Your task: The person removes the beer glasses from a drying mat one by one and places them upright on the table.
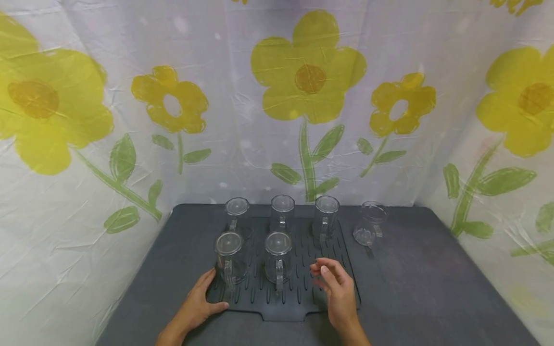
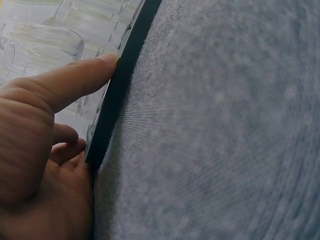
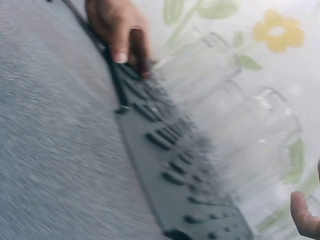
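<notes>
From where I stand, the left hand [image 1: 196, 305] meets the near left corner of the dark draining tray [image 1: 283, 315]: thumb on the near edge, fingers extended at the left side, not clenched. The near left mug [image 1: 230, 254], far left mug [image 1: 237, 214], near middle mug [image 1: 278, 254], far middle mug [image 1: 283, 211] and far right mug [image 1: 326, 214] stand inverted on the tray, handles facing near. The right hand [image 1: 338, 289] is at the tray's right part, fingers loosely bent, grasping nothing. Farther right, the upright mug [image 1: 370, 223] stands on the table [image 1: 411, 278].

Handling: the clear mugs are probably rigid, fairly light, slippery and, if glass, fragile; grasp each by its handle. Hold the tray level by opposite edges; loaded mugs could slide.
</notes>
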{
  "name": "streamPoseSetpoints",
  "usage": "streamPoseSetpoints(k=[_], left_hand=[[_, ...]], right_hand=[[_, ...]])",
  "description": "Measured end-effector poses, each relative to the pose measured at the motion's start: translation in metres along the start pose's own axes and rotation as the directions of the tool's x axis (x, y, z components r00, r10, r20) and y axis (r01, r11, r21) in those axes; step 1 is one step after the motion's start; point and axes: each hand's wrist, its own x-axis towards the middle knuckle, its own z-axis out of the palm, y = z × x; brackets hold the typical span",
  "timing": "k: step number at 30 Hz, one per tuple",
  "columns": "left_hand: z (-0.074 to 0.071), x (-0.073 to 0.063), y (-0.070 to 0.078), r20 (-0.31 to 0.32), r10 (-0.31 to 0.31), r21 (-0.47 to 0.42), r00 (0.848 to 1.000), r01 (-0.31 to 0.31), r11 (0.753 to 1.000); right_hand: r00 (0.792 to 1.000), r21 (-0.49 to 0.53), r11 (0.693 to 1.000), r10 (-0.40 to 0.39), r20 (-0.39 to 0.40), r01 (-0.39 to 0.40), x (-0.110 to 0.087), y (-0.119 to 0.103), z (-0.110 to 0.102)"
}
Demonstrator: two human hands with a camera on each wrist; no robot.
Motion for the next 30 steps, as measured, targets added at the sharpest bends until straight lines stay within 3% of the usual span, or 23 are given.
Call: streamPoseSetpoints(k=[13, 30], left_hand=[[-0.001, 0.000, 0.000, -0.008, 0.016, -0.005, 1.000, -0.017, 1.000], [-0.001, 0.000, -0.001, 0.001, -0.003, 0.006, 1.000, 0.003, 1.000]], right_hand=[[0.992, -0.005, 0.992, 0.128, 0.009, -0.128, 0.000, 0.034, 0.025], [0.978, -0.083, 0.978, 0.197, 0.060, -0.192, 0.003, 0.057, 0.034]])
